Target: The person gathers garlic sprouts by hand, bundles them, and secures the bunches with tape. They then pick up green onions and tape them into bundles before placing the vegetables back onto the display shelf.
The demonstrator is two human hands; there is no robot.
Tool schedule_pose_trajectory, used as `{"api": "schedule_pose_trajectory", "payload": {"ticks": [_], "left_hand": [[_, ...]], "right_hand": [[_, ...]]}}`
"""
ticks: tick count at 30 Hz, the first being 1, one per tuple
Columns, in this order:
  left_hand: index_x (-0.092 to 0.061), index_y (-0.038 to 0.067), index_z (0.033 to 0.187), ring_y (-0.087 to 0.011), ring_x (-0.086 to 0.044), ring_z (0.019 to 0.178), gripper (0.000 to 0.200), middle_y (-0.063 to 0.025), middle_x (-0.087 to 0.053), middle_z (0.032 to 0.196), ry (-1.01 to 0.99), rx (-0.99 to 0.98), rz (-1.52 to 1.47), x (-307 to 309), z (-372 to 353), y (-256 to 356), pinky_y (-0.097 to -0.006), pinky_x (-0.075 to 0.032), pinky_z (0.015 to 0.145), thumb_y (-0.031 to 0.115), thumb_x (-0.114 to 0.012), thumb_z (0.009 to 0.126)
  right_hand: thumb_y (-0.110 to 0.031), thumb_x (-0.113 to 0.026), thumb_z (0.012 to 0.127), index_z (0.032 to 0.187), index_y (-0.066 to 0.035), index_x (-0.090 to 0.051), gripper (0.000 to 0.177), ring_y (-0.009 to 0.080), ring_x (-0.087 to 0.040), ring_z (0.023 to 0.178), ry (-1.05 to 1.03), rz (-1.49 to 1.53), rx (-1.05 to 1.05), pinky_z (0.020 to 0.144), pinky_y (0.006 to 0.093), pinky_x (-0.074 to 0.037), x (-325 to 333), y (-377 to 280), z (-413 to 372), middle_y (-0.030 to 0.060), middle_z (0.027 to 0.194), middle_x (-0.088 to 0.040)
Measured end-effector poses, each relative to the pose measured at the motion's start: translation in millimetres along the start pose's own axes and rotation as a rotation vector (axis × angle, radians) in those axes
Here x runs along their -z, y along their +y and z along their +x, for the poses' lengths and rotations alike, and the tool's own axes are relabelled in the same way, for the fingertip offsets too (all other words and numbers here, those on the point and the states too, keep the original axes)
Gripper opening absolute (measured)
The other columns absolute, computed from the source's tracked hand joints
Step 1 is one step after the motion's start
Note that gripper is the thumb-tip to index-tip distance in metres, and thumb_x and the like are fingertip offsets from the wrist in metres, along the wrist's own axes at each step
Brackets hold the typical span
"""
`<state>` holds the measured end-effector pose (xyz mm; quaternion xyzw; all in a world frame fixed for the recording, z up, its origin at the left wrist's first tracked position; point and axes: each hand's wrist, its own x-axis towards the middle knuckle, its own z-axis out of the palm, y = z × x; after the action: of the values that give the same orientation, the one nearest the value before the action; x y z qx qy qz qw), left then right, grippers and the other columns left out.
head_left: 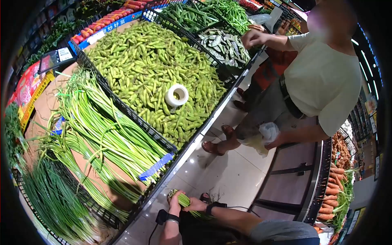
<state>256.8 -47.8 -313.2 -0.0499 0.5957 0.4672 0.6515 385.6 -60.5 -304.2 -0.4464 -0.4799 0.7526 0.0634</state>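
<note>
Below the stand's front edge, my left hand [175, 205] and my right hand [197, 203] are both closed around a bunch of green stalks [184, 199]. The bunch slants down between them, and its lower part is partly hidden by my right hand and wrist. Which vegetable it is, I cannot make out for sure. Nearest to my hands on the stand are long green stalks [116, 126], some bound with blue tape [156, 166], and thin dark-green chives [51, 200] in a black crate.
Green soybean pods [139, 77] fill a large crate, with a white roll [177, 95] on top. Flat pods [222, 43] lie beyond. A person in a pale shirt [322, 77] stands in the aisle, holding a plastic bag [268, 132]. Carrots [331, 194] are at right.
</note>
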Motion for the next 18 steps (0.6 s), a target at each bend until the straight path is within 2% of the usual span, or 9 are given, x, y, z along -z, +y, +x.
{"api": "schedule_pose_trajectory", "payload": {"ticks": [2, 6, 9, 12, 13, 14, 16, 17, 18], "left_hand": [[-0.059, 0.004, 0.079, -0.0207, -0.06, 0.066, 0.008, -0.0082, -0.06, 0.073, -0.062, -0.103, -0.012, 8, 18, 19, -0.0319, -0.049, 0.06, 0.004, -0.064, 0.073], [-0.058, 0.007, 0.087, -0.0202, -0.058, 0.069, 0.013, -0.0066, -0.06, 0.081, -0.094, 0.051, -0.131, 30, 37, 11, -0.0323, -0.048, 0.062, 0.006, -0.064, 0.075], [-0.053, 0.006, 0.109, -0.0219, -0.059, 0.084, 0.032, -0.0086, -0.06, 0.095, -0.23, 0.014, -0.11, 25, -11, -4, -0.0342, -0.047, 0.076, 0.012, -0.065, 0.079], [-0.044, 0.001, 0.125, -0.0224, -0.052, 0.107, 0.054, -0.0142, -0.057, 0.114, -0.43, -0.198, 0.236, 21, -75, 6, -0.0356, -0.039, 0.094, 0.013, -0.067, 0.077], [-0.042, -0.001, 0.126, -0.0216, -0.048, 0.113, 0.057, -0.0156, -0.053, 0.121, -0.613, -0.206, 0.286, 20, -97, 18, -0.035, -0.033, 0.099, 0.013, -0.066, 0.076], [-0.042, 0.001, 0.128, -0.0197, -0.048, 0.113, 0.057, -0.0128, -0.052, 0.122, -0.681, -0.188, 0.231, 17, -117, 34, -0.0314, -0.037, 0.096, 0.009, -0.065, 0.077], [-0.049, 0.001, 0.123, -0.0183, -0.048, 0.113, 0.045, -0.0091, -0.052, 0.124, -0.674, -0.408, 0.387, 3, -149, 68, -0.032, -0.036, 0.096, 0.011, -0.058, 0.081], [-0.049, 0.002, 0.124, -0.0166, -0.047, 0.113, 0.044, -0.0063, -0.052, 0.123, -0.669, -0.471, 0.436, -6, -167, 84, -0.0317, -0.036, 0.096, 0.011, -0.056, 0.082], [-0.048, 0.002, 0.124, -0.0154, -0.048, 0.111, 0.045, -0.0046, -0.054, 0.121, -0.659, -0.455, 0.39, -9, -174, 88, -0.0313, -0.039, 0.094, 0.011, -0.056, 0.081]], "right_hand": [[-0.01, -0.066, 0.067, 0.091, -0.001, -0.057, 0.027, 0.0128, -0.058, 0.065, 0.031, 0.029, 0.066, 0.062, 0.027, -0.047, 1, -5, 25, 0.0042, 0.07, -0.061], [-0.012, -0.066, 0.071, 0.078, -0.001, -0.057, 0.015, 0.0117, -0.056, 0.062, 0.052, 0.145, 0.197, 0.059, 0.0262, -0.045, -17, -23, 32, 0.0034, 0.066, -0.059], [-0.019, -0.066, 0.073, 0.078, -0.002, -0.057, 0.02, 0.0119, -0.057, 0.059, 0.14, -0.108, -0.009, 0.056, 0.0272, -0.046, -25, -10, -2, 0.0047, 0.072, -0.06], [-0.019, -0.066, 0.076, 0.1, -0.002, -0.058, 0.031, 0.0129, -0.06, 0.072, 0.22, -0.2, 0.184, 0.065, 0.0273, -0.048, -38, -20, -33, 0.0041, 0.077, -0.062], [-0.018, -0.066, 0.075, 0.104, -0.003, -0.058, 0.034, 0.0153, -0.059, 0.082, 0.189, 0.024, 0.323, 0.073, 0.0293, -0.047, -47, -32, -39, 0.0065, 0.083, -0.062], [-0.017, -0.066, 0.074, 0.108, -0.003, -0.058, 0.038, 0.0177, -0.059, 0.091, 0.157, 0.259, 0.448, 0.08, 0.0312, -0.046, -53, -43, -43, 0.0088, 0.09, -0.062], [-0.011, -0.067, 0.075, 0.117, -0.003, -0.048, 0.047, 0.0162, -0.052, 0.102, -0.039, -0.068, 0.332, 0.087, 0.0315, -0.044, -48, -98, -78, 0.0057, 0.108, -0.057], [-0.01, -0.068, 0.074, 0.115, -0.004, -0.048, 0.046, 0.016, -0.051, 0.104, 0.085, -0.188, 0.577, 0.088, 0.0312, -0.044, -51, -100, -72, 0.0066, 0.111, -0.055], [-0.009, -0.067, 0.074, 0.112, -0.003, -0.05, 0.042, 0.0157, -0.054, 0.098, 0.058, 0.137, 0.512, 0.084, 0.0304, -0.047, -55, -145, -94, 0.0061, 0.107, -0.056]]}}
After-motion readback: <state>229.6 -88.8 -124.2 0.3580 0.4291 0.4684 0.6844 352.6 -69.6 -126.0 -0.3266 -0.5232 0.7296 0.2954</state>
